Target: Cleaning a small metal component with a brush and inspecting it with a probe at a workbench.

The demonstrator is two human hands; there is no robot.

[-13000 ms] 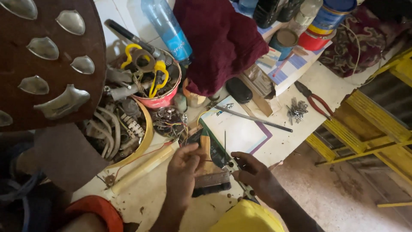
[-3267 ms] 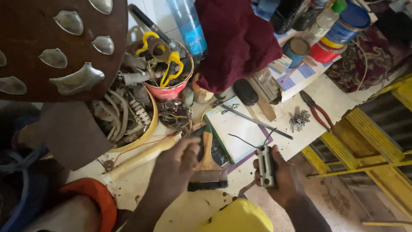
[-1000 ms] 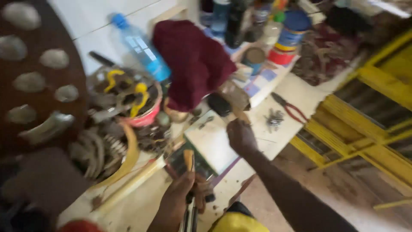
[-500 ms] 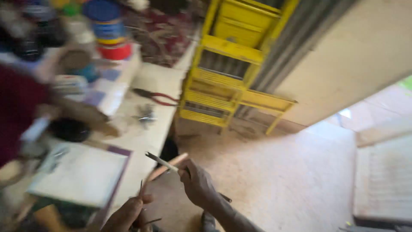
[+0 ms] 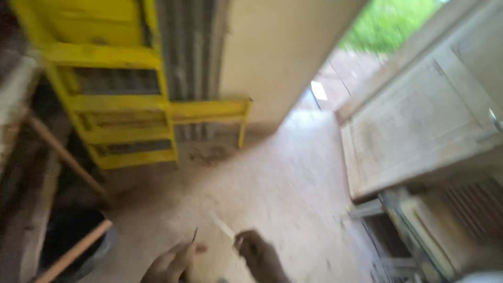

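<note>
- Hands low over the floor (image 5: 272,173): left hand (image 5: 170,264) pinches a thin dark pin (image 5: 194,234), right hand (image 5: 258,254) pinches a pale stick (image 5: 222,227).
- Step, by my reading: bringing the two together; next calls for steady aim.

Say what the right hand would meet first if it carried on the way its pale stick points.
Probably nothing near: the right hand aims the stick up-left over bare floor, toward the yellow frame. Blur leaves depth unclear.

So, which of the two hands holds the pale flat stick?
The right hand pinches the pale stick; the left hand holds a thin dark sliver.
</note>
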